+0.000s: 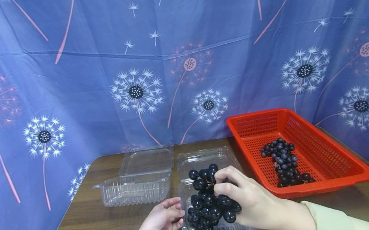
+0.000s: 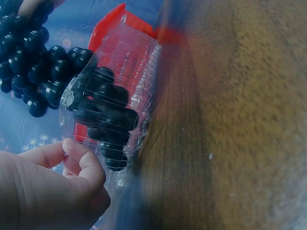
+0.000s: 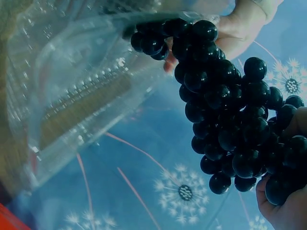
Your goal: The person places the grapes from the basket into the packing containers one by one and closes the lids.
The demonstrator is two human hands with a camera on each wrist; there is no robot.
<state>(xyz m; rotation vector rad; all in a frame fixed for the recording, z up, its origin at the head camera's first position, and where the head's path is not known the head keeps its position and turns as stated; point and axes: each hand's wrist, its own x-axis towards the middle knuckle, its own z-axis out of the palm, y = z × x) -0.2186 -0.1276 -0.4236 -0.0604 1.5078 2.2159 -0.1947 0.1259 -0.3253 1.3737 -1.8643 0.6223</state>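
At the left, the head view is showing an open clear container [image 1: 133, 190] standing near the back-left corner of the wooden table [image 1: 87, 229], its lid lying back toward the rear edge. Next along, the left hand [image 1: 162, 219] is touching the left side of a second clear container [image 1: 228, 229], which is standing at the table's middle, its base farther from the back edge. In the head view that hand's fingers are lying slightly apart; the left wrist view is showing thumb and index finger bending close together at the rim, but whether they are pinching it I cannot tell. A bunch of black grapes [image 1: 207, 207] is hanging over this second container; the left wrist view is adding grapes showing through the clear plastic, though I cannot tell if any are resting on the base. To the right, the right hand [image 1: 248, 197] is pinching the bunch between thumb and curled index finger, while the right wrist view is exposing the underside grapes. Farthest right, a red basket [image 1: 333, 152] is sitting along the table's right edge, holding another bunch [image 1: 284, 157]; the right wrist view is catching just a red patch at lower left.
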